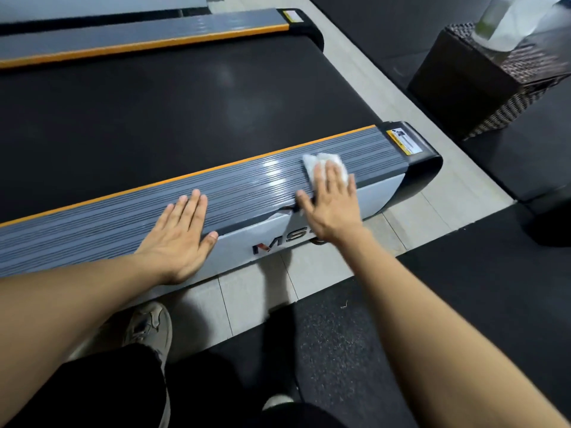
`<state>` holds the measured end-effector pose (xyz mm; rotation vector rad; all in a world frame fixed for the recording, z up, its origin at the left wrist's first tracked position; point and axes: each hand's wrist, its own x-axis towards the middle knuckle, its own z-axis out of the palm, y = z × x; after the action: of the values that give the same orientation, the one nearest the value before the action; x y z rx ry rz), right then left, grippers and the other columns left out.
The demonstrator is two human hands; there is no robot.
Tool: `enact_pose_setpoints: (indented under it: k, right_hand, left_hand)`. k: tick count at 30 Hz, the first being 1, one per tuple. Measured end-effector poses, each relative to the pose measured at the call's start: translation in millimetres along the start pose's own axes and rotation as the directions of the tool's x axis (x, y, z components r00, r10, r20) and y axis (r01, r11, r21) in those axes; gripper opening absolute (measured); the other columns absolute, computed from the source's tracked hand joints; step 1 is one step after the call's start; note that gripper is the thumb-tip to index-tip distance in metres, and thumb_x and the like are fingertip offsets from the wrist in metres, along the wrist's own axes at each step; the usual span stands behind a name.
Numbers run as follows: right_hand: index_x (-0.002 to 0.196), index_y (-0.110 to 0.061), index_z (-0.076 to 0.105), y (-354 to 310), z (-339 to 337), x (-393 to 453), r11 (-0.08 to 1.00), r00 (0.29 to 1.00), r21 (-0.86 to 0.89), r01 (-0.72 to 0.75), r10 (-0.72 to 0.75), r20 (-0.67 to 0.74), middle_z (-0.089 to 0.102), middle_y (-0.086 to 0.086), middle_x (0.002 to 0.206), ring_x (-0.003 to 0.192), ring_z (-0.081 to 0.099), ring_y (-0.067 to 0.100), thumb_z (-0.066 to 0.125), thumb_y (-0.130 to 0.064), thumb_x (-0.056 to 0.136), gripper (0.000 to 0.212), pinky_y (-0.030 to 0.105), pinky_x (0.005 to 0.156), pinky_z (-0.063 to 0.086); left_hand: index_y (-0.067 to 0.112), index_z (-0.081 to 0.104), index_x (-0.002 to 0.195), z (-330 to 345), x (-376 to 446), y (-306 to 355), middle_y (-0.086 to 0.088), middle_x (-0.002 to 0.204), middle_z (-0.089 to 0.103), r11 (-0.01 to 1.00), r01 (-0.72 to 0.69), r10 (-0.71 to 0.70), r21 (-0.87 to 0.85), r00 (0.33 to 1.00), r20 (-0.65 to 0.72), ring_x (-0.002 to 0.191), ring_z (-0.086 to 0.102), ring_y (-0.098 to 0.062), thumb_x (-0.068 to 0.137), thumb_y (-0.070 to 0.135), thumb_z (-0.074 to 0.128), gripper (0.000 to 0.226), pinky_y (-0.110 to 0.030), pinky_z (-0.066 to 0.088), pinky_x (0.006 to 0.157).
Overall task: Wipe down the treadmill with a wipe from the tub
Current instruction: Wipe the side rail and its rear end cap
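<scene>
The right hand [332, 202] presses the wipe [324, 165] flat on the rail [247, 183]; the left hand [179, 233] rests flat, empty. The ribbed grooves could bunch the wipe, leaving it behind.

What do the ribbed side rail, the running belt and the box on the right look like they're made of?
Side rail: grey, finely grooved, with a glossy glare patch, probably plastic or coated metal.
Running belt: black, matte with a faint sheen, likely rubberised.
Box: dark woven strands, apparently wicker or rattan.
</scene>
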<state>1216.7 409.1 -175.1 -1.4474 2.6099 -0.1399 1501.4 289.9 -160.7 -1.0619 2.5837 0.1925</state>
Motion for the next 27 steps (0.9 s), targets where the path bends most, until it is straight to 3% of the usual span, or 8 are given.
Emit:
enact_pose_setpoints:
  k: [6,8,11,17,19,23,25,27]
  right_hand:
    - [0.162,-0.015,0.01,-66.7,16.8,-42.8,0.927,0.927,0.011,0.374,-0.374,0.011,0.009,0.006,0.17,0.157,-0.002,0.019,0.004,-0.06,0.097,0.08,0.045,0.126,-0.003]
    - [0.162,-0.019,0.011,-39.8,13.5,-32.4,0.933,0.933,-0.004,0.36,-0.36,-0.027,0.011,0.002,0.17,0.157,0.0,0.015,0.002,-0.059,0.097,0.077,0.042,0.126,-0.004]
    - [0.162,-0.021,-0.001,23.7,4.3,-6.1,0.983,0.981,0.004,0.182,-0.181,-0.067,-0.001,0.001,0.17,0.156,-0.008,0.014,0.001,-0.06,0.1,0.074,0.046,0.126,-0.007]
    - [0.162,-0.018,0.005,92.4,-6.9,28.1,0.992,0.986,0.05,-0.114,0.119,-0.113,0.002,0.006,0.17,0.157,-0.004,0.02,0.008,-0.055,0.105,0.068,0.052,0.124,-0.01]
    - [0.162,-0.013,0.009,81.5,-2.8,26.9,1.0,0.989,0.015,-0.027,0.029,-0.148,0.008,0.01,0.169,0.157,-0.002,0.023,0.003,-0.055,0.102,0.074,0.051,0.125,-0.009]
    - [0.162,-0.017,0.015,58.4,-3.5,21.9,0.909,0.906,-0.008,0.417,-0.416,-0.073,0.011,0.004,0.169,0.157,0.001,0.018,0.006,-0.048,0.104,0.066,0.044,0.127,-0.001]
    - [0.163,-0.022,0.011,70.2,-12.2,42.8,0.911,0.91,0.001,0.412,-0.412,-0.042,0.007,-0.001,0.169,0.156,-0.001,0.013,0.006,-0.046,0.105,0.063,0.042,0.127,-0.001]
    - [0.163,-0.022,0.009,94.7,-19.3,78.1,0.967,0.965,-0.031,0.253,-0.255,-0.06,0.005,0.001,0.17,0.156,-0.001,0.013,0.007,-0.044,0.106,0.06,0.046,0.127,-0.001]
  left_hand:
    - [0.009,-0.023,0.157,-29.3,8.7,18.9,-0.008,0.165,-0.03,0.994,0.102,-0.108,0.04,0.976,0.191,0.155,-0.018,-0.024,0.105,0.055,0.009,0.076,-0.041,-0.004,0.127]
    - [0.006,-0.012,0.16,-39.9,13.4,26.9,-0.012,0.168,-0.019,0.991,0.132,-0.131,0.004,0.974,0.183,0.157,-0.009,-0.026,0.107,0.051,0.012,0.074,-0.04,0.002,0.128]
    - [0.009,0.004,0.162,-48.3,21.0,46.4,-0.01,0.171,-0.003,1.0,-0.009,0.009,-0.002,1.0,-0.004,0.158,0.001,-0.025,0.108,0.045,0.018,0.066,-0.04,0.01,0.127]
    - [0.016,-0.005,0.163,-48.8,66.1,112.4,-0.001,0.171,-0.01,0.962,-0.273,0.268,-0.01,0.948,-0.169,0.157,-0.008,-0.016,0.109,0.041,0.019,0.064,-0.033,0.0,0.128]
    - [0.013,-0.007,0.162,-51.7,90.7,129.5,-0.002,0.17,-0.012,0.956,-0.293,0.284,-0.01,0.935,-0.211,0.157,-0.011,-0.015,0.109,0.04,0.019,0.065,-0.03,-0.006,0.126]
    - [0.008,0.0,0.162,-45.9,129.2,136.8,-0.006,0.171,-0.006,0.964,-0.266,0.25,-0.018,0.927,-0.28,0.157,-0.007,-0.016,0.105,0.043,0.014,0.069,-0.032,-0.005,0.127]
    - [0.01,0.002,0.163,-37.7,133.1,133.3,-0.004,0.171,-0.004,0.961,-0.276,0.253,-0.031,0.917,-0.307,0.157,-0.006,-0.014,0.1,0.049,0.004,0.074,-0.031,-0.005,0.127]
    - [0.014,-0.002,0.163,-34.5,133.9,131.4,0.0,0.171,-0.007,0.954,-0.292,0.254,-0.07,0.91,-0.328,0.156,-0.01,-0.011,0.095,0.052,-0.001,0.078,-0.028,-0.009,0.125]
